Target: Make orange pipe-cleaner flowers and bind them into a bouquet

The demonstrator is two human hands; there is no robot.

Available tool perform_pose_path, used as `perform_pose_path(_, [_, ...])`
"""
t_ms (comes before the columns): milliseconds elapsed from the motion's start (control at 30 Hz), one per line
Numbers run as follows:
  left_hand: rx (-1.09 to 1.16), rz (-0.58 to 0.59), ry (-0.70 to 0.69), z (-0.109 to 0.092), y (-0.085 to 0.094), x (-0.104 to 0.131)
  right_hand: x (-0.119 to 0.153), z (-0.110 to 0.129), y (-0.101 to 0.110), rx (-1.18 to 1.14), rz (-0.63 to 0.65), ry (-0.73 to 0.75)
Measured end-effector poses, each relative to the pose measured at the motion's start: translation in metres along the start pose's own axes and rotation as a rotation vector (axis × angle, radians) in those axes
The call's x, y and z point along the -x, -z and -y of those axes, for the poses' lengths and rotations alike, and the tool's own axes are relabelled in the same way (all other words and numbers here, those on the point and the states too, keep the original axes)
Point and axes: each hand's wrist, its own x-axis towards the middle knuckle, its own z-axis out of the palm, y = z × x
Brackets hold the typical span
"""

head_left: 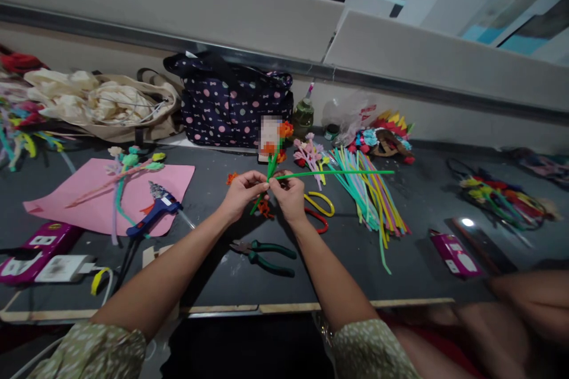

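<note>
My left hand [245, 192] is closed around the lower stems of an orange pipe-cleaner flower [285, 128] with green stalks. Close beside it, my right hand [288, 194] pinches a long green pipe cleaner [347, 173], whose free length sticks out level to the right. The fingertips of both hands nearly meet where the green stems cross. More orange blooms show behind the stems, and an orange piece [265, 208] lies on the table just below the hands. Green-handled pliers [264, 254] lie nearer me, with yellow [326, 201] and red [320, 222] bent pipe cleaners to the right.
A glue gun [153, 210] rests on pink paper [95, 174] at left. A dark patterned bag [235, 106] and green bottle [303, 112] stand behind. Many coloured pipe cleaners [368, 189] lie at right, near a purple box [454, 253]. Another person's arm [533, 296] is at far right.
</note>
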Motion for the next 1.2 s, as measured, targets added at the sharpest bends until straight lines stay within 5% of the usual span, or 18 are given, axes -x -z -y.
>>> perform_pose_path(300, [-0.351, -0.097, -0.231, 0.0, -0.005, 0.006, 0.004, -0.001, -0.006, 0.082, -0.087, -0.012])
perform_pose_path(567, [-0.267, -0.166, -0.258, -0.003, -0.002, 0.003, 0.005, -0.007, -0.003, 0.147, 0.015, 0.12])
perform_pose_path(1200, [-0.096, -0.166, -0.168, -0.001, -0.011, 0.006, 0.005, 0.003, -0.008, -0.09, -0.048, -0.002])
